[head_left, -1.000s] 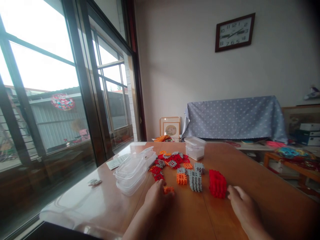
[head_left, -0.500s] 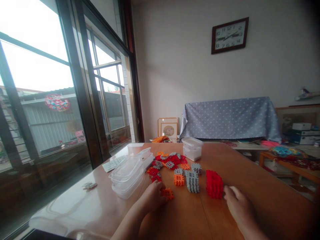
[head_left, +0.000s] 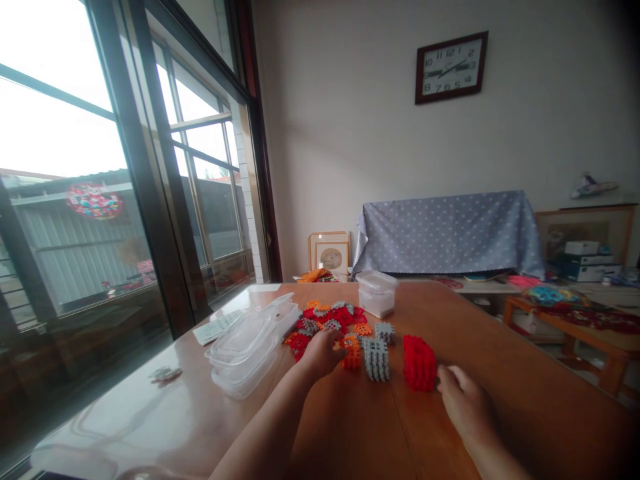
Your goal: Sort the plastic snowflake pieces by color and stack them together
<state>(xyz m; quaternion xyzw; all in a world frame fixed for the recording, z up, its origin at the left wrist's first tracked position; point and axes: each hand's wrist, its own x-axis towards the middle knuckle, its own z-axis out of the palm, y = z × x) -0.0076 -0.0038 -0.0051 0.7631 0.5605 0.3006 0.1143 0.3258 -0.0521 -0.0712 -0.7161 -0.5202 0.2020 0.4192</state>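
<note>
With bent fingers, my left hand (head_left: 324, 352) grips an orange plastic lattice piece at the orange stack (head_left: 351, 357); its fingers partly cover the piece. My right hand (head_left: 465, 399) is closed with its fingertips at the right edge of the red stack (head_left: 419, 363). Whatever those fingertips hold, if anything, is hidden. Between the hands stands a grey stack (head_left: 377, 360) of lattice pieces, and a smaller grey stack (head_left: 385, 332) is behind it. Beyond my left hand lies a loose pile of red, grey and orange pieces (head_left: 343, 317).
Clear plastic containers and lids (head_left: 245, 353) lie left of the pile. A lidded clear box (head_left: 377, 295) stands at the table's far end. A printed sheet (head_left: 217, 328) and a small plastic packet (head_left: 166, 375) rest on the left side. Windows line the left.
My left hand has moved forward with the orange piece, from the bare tabletop to the orange stack. My right hand stays beside the red stack. The view has shifted slightly right.
</note>
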